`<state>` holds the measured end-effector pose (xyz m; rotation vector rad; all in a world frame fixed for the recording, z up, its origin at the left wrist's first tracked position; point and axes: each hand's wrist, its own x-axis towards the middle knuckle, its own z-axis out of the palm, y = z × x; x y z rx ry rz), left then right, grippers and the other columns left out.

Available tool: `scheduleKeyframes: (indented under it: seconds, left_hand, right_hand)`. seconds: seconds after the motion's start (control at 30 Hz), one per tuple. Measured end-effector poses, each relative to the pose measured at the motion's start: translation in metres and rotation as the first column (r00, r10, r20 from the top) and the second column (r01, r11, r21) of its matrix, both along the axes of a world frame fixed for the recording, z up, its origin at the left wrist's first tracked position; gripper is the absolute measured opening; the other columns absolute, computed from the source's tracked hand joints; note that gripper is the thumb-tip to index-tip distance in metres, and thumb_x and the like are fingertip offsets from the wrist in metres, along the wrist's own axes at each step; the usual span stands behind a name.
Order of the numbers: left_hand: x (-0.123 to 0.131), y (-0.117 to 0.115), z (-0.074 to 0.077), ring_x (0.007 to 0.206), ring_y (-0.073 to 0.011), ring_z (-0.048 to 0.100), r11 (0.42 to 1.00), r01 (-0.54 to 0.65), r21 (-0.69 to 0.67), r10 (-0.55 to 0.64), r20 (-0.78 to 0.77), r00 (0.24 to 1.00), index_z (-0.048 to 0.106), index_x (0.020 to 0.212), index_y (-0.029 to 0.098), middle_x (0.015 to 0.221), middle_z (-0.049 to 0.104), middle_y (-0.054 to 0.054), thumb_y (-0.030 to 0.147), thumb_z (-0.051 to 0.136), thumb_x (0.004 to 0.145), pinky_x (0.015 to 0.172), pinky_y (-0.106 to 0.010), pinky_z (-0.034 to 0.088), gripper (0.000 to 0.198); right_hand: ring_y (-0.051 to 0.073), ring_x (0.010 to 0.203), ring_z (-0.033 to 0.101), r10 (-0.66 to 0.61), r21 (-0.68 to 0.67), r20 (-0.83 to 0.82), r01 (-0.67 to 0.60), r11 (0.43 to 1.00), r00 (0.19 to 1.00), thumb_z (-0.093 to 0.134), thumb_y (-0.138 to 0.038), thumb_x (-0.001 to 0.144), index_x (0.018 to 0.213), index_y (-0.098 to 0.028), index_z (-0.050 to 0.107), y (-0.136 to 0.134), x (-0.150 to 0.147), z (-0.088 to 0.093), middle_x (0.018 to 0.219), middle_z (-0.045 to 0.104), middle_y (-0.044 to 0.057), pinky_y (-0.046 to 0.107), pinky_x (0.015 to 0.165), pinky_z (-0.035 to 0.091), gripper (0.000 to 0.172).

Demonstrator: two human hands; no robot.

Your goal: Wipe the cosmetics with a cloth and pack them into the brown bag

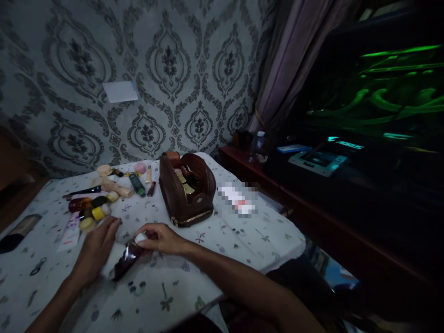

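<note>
My right hand (pixel 161 238) is closed around the white-capped end of a dark brown, shiny bottle (pixel 127 261), which lies tilted low over the table. Close by on its left is my left hand (pixel 99 247), fingers bent and pressed together. A pale, blurred, cloth-like piece (pixel 114 259) shows between that hand and the bottle; what the left fingers grip is hidden. Beyond my hands stands a brown toiletry bag (pixel 189 215), unzipped, with yellowish packets (pixel 187 188) inside. Several cosmetics lie left of it, among them a yellow-banded jar (pixel 101 212) and a pinkish-white tube (pixel 71 231).
A patterned white cloth covers the table (pixel 166 286). At its left lies a dark-capped bottle (pixel 22 231); a blurred-out white item (pixel 237 199) lies right of the bag. Further right, a dark red desk (pixel 243 166) bears a clear bottle (pixel 258 141) and a green-lit computer case (pixel 381 101).
</note>
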<state>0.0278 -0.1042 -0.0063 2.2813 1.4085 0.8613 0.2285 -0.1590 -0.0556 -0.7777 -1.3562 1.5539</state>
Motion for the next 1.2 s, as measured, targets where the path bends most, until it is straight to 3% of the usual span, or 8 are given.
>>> scheduleKeyframes:
  seconds: [0.13, 0.3, 0.4, 0.5, 0.63, 0.83, 1.07, 1.2]
  left_hand:
    - [0.021, -0.003, 0.012, 0.066, -0.0187, 0.061, 0.988, -0.098, 0.121, 0.087, 0.092, 0.992, 0.059, 0.099, 0.021, 0.072, 0.062, -0.001, 0.046, 0.033, 0.094, 0.061, -0.026, 0.047, 0.037]
    - [0.038, -0.029, 0.001, 0.094, -0.0221, 0.065, 0.97, 0.239, 0.042, -0.23, -0.146, 0.962, 0.061, 0.111, 0.02, 0.103, 0.067, -0.007, 0.046, 0.032, 0.097, 0.082, -0.032, 0.051, 0.042]
    - [0.03, -0.041, -0.005, 0.1, -0.0257, 0.063, 0.959, 0.281, 0.02, -0.262, -0.306, 0.915, 0.057, 0.122, 0.019, 0.11, 0.065, -0.01, 0.052, 0.04, 0.096, 0.084, -0.035, 0.05, 0.045]
    - [0.014, -0.043, -0.004, 0.095, -0.0244, 0.064, 0.954, 0.301, -0.013, -0.286, -0.353, 0.891, 0.056, 0.119, 0.02, 0.104, 0.065, -0.008, 0.054, 0.046, 0.094, 0.08, -0.033, 0.05, 0.043]
    - [-0.01, -0.043, -0.007, 0.093, -0.0233, 0.065, 0.962, 0.258, -0.093, -0.274, -0.323, 0.906, 0.058, 0.11, 0.021, 0.103, 0.066, -0.006, 0.057, 0.055, 0.089, 0.078, -0.031, 0.049, 0.041]
    - [-0.037, -0.05, -0.02, 0.098, -0.0248, 0.064, 0.967, 0.202, -0.154, -0.234, -0.232, 0.944, 0.056, 0.113, 0.022, 0.107, 0.067, -0.006, 0.057, 0.066, 0.08, 0.083, -0.034, 0.048, 0.05]
    - [-0.042, -0.052, -0.012, 0.085, -0.0203, 0.063, 0.921, 0.284, -0.266, -0.326, -0.132, 0.936, 0.055, 0.113, 0.021, 0.099, 0.067, -0.004, 0.046, 0.069, 0.078, 0.077, -0.032, 0.048, 0.045]
    - [-0.036, -0.056, -0.004, 0.079, -0.0174, 0.063, 0.908, 0.301, -0.291, -0.309, 0.017, 0.951, 0.055, 0.109, 0.02, 0.09, 0.067, 0.0, 0.04, 0.067, 0.079, 0.071, -0.027, 0.046, 0.037]
  right_hand:
    - [0.011, 0.063, 0.057, 0.002, 0.076, 0.032, -0.004, 0.997, 0.999, 0.075, -0.059, 0.07, 0.104, -0.017, 0.064, 0.001, -0.001, -0.003, 0.07, 0.056, -0.004, 0.023, 0.062, 0.045, 0.055]
    - [0.009, 0.062, 0.047, -0.097, 0.178, 0.06, 0.085, 0.98, 0.993, 0.077, -0.051, 0.07, 0.086, -0.016, 0.06, 0.005, -0.001, -0.009, 0.068, 0.049, -0.006, 0.022, 0.061, 0.041, 0.042]
    - [0.009, 0.062, 0.05, -0.063, 0.106, 0.042, 0.058, 0.993, 0.997, 0.077, -0.051, 0.07, 0.089, -0.016, 0.058, 0.007, -0.002, -0.011, 0.07, 0.053, -0.006, 0.022, 0.06, 0.043, 0.044]
    - [0.011, 0.066, 0.056, -0.058, 0.074, 0.034, 0.055, 0.996, 0.998, 0.079, -0.049, 0.069, 0.098, -0.017, 0.059, 0.007, -0.002, -0.01, 0.074, 0.059, -0.004, 0.022, 0.061, 0.045, 0.048]
    - [0.012, 0.066, 0.06, -0.043, 0.053, 0.065, 0.04, 0.998, 0.997, 0.075, -0.046, 0.075, 0.098, -0.016, 0.061, 0.005, -0.002, -0.005, 0.075, 0.062, -0.002, 0.024, 0.062, 0.048, 0.04]
    - [0.013, 0.065, 0.061, -0.047, 0.054, 0.083, 0.042, 0.998, 0.995, 0.074, -0.042, 0.076, 0.098, -0.018, 0.061, 0.004, -0.004, -0.004, 0.073, 0.061, -0.003, 0.025, 0.062, 0.049, 0.035]
    - [0.011, 0.062, 0.061, -0.052, 0.028, 0.026, 0.052, 0.998, 0.998, 0.077, -0.041, 0.073, 0.095, -0.019, 0.061, 0.004, -0.007, -0.002, 0.073, 0.061, -0.004, 0.025, 0.06, 0.048, 0.035]
    - [0.011, 0.057, 0.06, -0.097, -0.029, -0.046, 0.096, 0.995, 0.994, 0.078, -0.045, 0.072, 0.094, -0.018, 0.062, 0.003, -0.009, 0.003, 0.073, 0.064, -0.003, 0.024, 0.056, 0.047, 0.039]
